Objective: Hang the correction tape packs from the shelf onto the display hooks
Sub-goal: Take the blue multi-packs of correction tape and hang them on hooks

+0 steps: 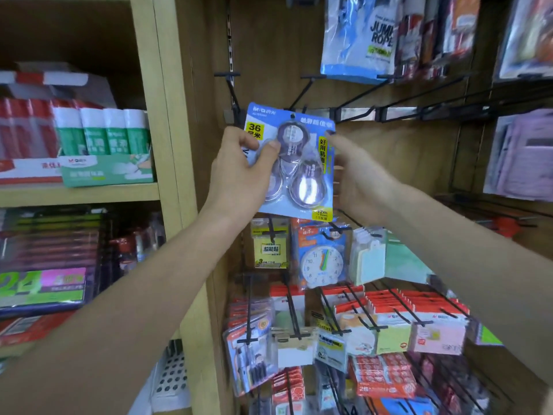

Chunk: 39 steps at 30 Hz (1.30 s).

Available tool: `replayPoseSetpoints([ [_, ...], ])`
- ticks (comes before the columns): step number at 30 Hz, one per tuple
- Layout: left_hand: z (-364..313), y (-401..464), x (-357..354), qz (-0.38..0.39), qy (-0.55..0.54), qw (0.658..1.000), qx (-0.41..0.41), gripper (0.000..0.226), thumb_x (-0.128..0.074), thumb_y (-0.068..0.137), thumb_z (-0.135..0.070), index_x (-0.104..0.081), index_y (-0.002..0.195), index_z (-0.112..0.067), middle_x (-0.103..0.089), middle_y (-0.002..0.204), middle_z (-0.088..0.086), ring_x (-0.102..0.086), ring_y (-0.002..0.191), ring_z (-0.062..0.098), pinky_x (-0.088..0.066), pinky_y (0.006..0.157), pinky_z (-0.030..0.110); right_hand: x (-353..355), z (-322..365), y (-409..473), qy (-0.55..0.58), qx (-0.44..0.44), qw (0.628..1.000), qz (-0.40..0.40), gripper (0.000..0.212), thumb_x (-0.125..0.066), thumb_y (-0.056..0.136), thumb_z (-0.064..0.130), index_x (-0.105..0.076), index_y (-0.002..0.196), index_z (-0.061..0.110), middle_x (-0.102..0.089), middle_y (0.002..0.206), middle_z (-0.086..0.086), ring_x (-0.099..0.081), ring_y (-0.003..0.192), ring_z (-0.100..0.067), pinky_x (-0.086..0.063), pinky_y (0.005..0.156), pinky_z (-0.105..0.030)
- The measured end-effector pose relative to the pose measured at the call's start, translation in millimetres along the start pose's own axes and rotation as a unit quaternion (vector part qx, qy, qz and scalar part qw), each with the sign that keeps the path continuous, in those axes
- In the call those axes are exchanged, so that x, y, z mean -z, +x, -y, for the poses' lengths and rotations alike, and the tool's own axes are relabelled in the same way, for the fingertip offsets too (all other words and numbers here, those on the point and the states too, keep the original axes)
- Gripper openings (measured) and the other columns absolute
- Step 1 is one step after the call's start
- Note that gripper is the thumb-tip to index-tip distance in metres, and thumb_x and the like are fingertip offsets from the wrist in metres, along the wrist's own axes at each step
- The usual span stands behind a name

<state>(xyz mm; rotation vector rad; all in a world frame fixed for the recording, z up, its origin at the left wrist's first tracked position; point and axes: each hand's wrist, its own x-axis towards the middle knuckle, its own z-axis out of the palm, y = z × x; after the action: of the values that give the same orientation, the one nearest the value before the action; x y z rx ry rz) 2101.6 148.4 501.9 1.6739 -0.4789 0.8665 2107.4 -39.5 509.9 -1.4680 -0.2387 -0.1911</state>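
A blue correction tape pack (302,181) with round tape dispensers under clear blister is held up in front of the wooden display board. My left hand (239,169) grips its left edge, thumb pressed on the front of the blister. My right hand (356,172) holds the right edge, fingers behind the card. The pack's hang hole sits near the tip of a black display hook (300,94) that juts from a metal rail (356,113). Whether the hole is on the hook cannot be told. Another bare hook (232,88) juts out at the left.
Several bare black hooks (419,94) run along the rail to the right. Jump rope packs (359,37) hang above. Sticky notes (270,250), a toy clock pack (321,259) and red packs (389,307) hang below. A wooden shelf (77,194) at left holds glue sticks (104,136).
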Motion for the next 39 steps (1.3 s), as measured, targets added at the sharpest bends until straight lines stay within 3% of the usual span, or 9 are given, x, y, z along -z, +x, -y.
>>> replayPoseSetpoints([
  [2,2.4,-1.3,-7.5,0.016,-0.002,1.000,-0.003,0.027,-0.061,0.098,-0.043,-0.048,0.100,-0.019,-0.055,0.079,-0.007,-0.046,0.057,0.003,-0.039,0.054,0.018,-1.4,0.4,-6.0,0.005,0.029,0.999,0.035,0.031,-0.061,0.100,0.027,-0.069,0.124,0.010,-0.076,0.115,-0.010,-0.076,0.099,-0.027,-0.064,0.082,-0.036],
  [7,-0.3,0.3,-17.5,0.061,-0.011,0.998,-0.006,0.029,-0.054,0.102,-0.043,-0.046,0.110,-0.017,-0.064,0.089,0.002,-0.050,0.067,0.007,-0.040,0.060,0.022,1.2,11.8,-5.9,0.017,0.111,0.994,-0.014,0.036,-0.068,0.092,0.003,-0.068,0.128,-0.002,-0.073,0.124,-0.025,-0.071,0.114,-0.042,-0.060,0.093,-0.055],
  [13,-6.6,9.8,-21.3,0.098,0.021,0.995,0.002,0.030,-0.057,0.101,-0.038,-0.040,0.117,-0.019,-0.051,0.078,-0.004,-0.047,0.048,-0.002,-0.038,0.048,0.015,3.9,19.7,6.5,-0.005,0.137,0.989,-0.058,0.034,-0.070,0.094,0.001,-0.066,0.126,-0.007,-0.075,0.119,-0.025,-0.075,0.107,-0.039,-0.060,0.094,-0.055],
  [18,-2.4,9.6,-18.8,0.092,0.021,0.995,0.003,0.032,-0.060,0.098,-0.040,-0.041,0.116,-0.021,-0.064,0.109,0.007,-0.071,0.090,0.022,-0.059,0.078,0.050,1.0,18.1,9.8,0.002,0.122,0.991,-0.056,0.037,-0.071,0.092,0.002,-0.065,0.128,-0.003,-0.074,0.121,-0.022,-0.074,0.109,-0.038,-0.060,0.094,-0.056],
  [21,-1.6,4.4,-18.9,0.097,0.014,0.995,0.000,0.032,-0.060,0.098,-0.040,-0.040,0.114,-0.022,-0.064,0.113,0.007,-0.071,0.094,0.026,-0.058,0.077,0.055,-0.6,16.1,11.0,0.013,0.115,0.991,-0.066,0.040,-0.072,0.087,0.002,-0.065,0.126,-0.001,-0.075,0.120,-0.022,-0.074,0.109,-0.039,-0.059,0.093,-0.060],
  [27,1.8,2.4,-23.2,0.101,0.018,0.995,0.002,0.034,-0.059,0.098,-0.042,-0.039,0.114,-0.021,-0.065,0.114,0.012,-0.069,0.098,0.037,-0.058,0.075,0.058,1.0,12.9,13.3,0.002,0.128,0.987,-0.101,0.017,-0.073,0.085,0.004,-0.065,0.094,0.016,-0.078,0.103,-0.016,-0.077,0.100,-0.036,-0.062,0.088,-0.059],
  [31,7.9,5.7,-27.8,0.104,0.022,0.994,-0.005,0.033,-0.059,0.100,-0.039,-0.039,0.116,-0.018,-0.065,0.106,0.004,-0.071,0.094,0.029,-0.060,0.070,0.044,3.7,9.4,19.7,-0.005,0.145,0.983,-0.116,0.015,-0.074,0.085,0.005,-0.067,0.092,0.016,-0.078,0.084,-0.005,-0.078,0.093,-0.034,-0.064,0.084,-0.053],
  [34,18.2,15.4,-33.4,0.114,0.060,0.992,0.002,0.033,-0.059,0.101,-0.038,-0.039,0.118,-0.018,-0.065,0.107,0.007,-0.070,0.092,0.029,-0.057,0.070,0.045,6.1,1.7,35.2,-0.019,0.122,0.985,-0.118,0.019,-0.079,0.082,0.010,-0.068,0.096,0.016,-0.080,0.098,-0.010,-0.079,0.094,-0.033,-0.062,0.088,-0.057],
  [39,43.3,38.9,-44.2,0.172,0.124,0.975,0.059,0.035,-0.061,0.098,-0.023,-0.037,0.123,-0.025,-0.062,0.107,0.009,-0.059,0.064,0.014,-0.043,0.048,0.021,11.7,-15.5,74.5,-0.072,0.080,0.988,-0.115,0.053,-0.086,0.066,0.033,-0.074,0.114,0.013,-0.081,0.104,-0.010,-0.080,0.094,-0.028,-0.063,0.090,-0.053],
])
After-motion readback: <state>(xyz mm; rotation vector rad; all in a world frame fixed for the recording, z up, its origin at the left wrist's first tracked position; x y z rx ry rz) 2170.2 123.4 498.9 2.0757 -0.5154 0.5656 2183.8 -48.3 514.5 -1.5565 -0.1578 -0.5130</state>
